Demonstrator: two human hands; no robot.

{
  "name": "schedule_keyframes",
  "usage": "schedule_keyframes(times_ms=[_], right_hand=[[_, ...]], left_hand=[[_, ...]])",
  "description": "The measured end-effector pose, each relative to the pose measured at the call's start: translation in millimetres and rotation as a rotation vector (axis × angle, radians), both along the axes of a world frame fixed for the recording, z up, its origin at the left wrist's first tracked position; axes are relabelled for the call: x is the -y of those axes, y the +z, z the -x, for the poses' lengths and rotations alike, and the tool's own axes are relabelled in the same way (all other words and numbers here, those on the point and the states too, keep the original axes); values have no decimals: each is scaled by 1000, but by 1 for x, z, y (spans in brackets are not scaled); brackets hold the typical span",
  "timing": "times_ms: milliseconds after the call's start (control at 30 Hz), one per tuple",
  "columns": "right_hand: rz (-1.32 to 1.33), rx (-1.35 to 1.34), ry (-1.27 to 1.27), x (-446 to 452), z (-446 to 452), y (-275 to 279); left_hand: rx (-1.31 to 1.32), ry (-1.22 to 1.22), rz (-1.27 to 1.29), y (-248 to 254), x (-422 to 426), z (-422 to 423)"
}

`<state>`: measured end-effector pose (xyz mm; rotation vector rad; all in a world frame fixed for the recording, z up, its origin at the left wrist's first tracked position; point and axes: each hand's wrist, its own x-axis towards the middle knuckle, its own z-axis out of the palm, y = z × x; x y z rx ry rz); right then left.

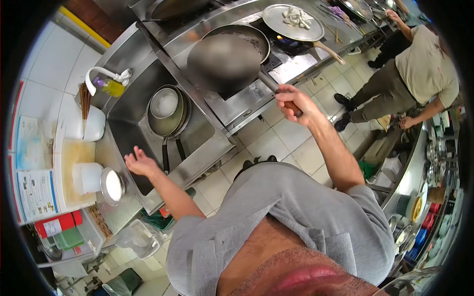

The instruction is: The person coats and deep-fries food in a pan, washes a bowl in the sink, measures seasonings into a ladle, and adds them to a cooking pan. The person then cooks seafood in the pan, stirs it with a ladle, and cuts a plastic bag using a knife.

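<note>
My right hand [298, 106] is wrapped round the handle of a dark frying pan [224, 61], raised in front of the stove. Its round body is blurred, so I cannot tell which face shows. My left hand [140, 162] holds nothing; its fingers are apart over the left part of the metal sink [200, 130]. Inside that sink lie stacked pans [163, 126] with dark handles, a small round bowl [165, 102] on top. Behind the raised pan, a second pan [252, 33] sits on the stove, partly hidden.
A flat round pan [276, 22] with pale food pieces sits by a burner flame. Beside the sink are a white faucet [96, 79], a yellow-green soap bottle [114, 88] and a metal bowl [113, 186]. Another person [419, 69] stands at right near a counter of dishes.
</note>
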<state>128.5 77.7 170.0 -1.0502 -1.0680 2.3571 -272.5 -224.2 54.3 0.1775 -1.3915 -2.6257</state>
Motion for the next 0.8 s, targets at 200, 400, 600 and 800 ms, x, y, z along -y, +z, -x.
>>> schedule_keyframes(times_ms=[200, 400, 600, 800], right_hand=[[-603, 528, 89, 51, 10, 9], [-53, 56, -8, 8, -6, 11], [-722, 557, 101, 41, -4, 7], [-232, 205, 189, -11, -32, 1]], left_hand=[[-262, -265, 157, 91, -64, -79], [-501, -387, 130, 144, -83, -103], [-623, -422, 102, 170, -98, -142], [-656, -640, 90, 172, -142, -185]])
